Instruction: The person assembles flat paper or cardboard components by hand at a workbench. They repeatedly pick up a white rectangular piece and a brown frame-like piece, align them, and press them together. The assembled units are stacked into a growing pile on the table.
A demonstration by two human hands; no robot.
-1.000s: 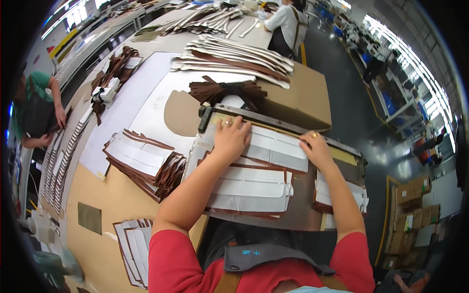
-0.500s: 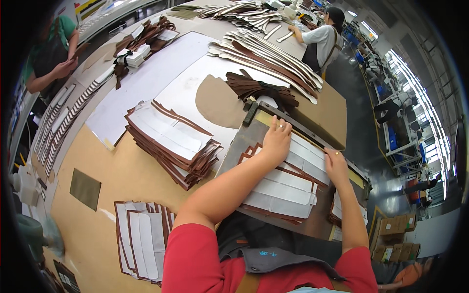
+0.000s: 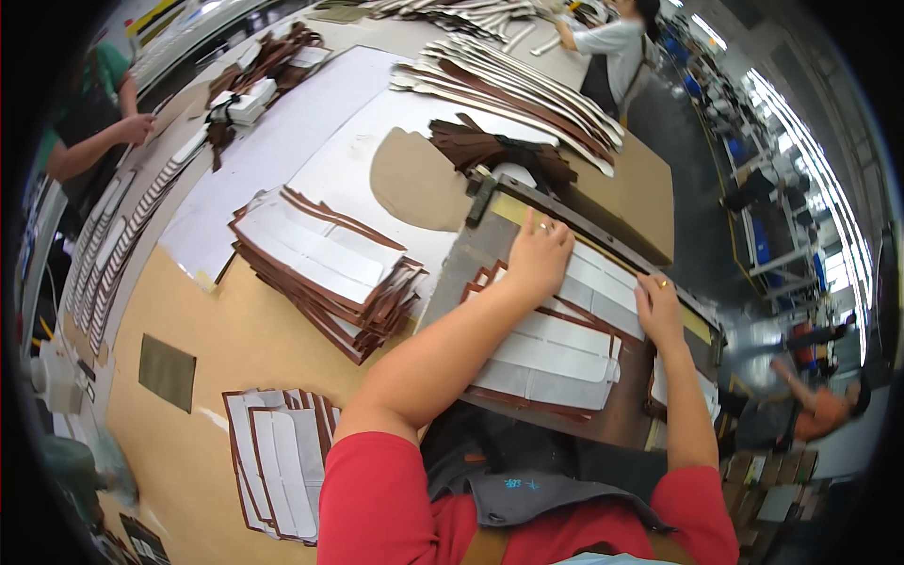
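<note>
A white panel with brown edging (image 3: 605,286) lies against the long bar (image 3: 603,240) of a dark metal board (image 3: 489,247). My left hand (image 3: 541,254) rests on its left end, fingers extended near the bar. At the panel's right end my right hand (image 3: 661,309) has bent fingers closed at the edge; the thumb's grip is partly hidden. Nearer to me on the same board sits a pile of similar brown-edged white panels (image 3: 551,356). Part of another pile (image 3: 697,388) shows beyond my right forearm.
Left of the board stand a tall panel stack (image 3: 315,247) and a smaller one (image 3: 287,461). Brown strips (image 3: 499,153), long white strips (image 3: 508,89) and a cardboard box (image 3: 626,202) lie behind. Co-workers are at the far left (image 3: 94,141), at the back (image 3: 612,52) and right (image 3: 810,414).
My hands stay on the panel at the bar, with only slight finger shifts. The view has moved a little. A person in orange shows more fully at the right.
</note>
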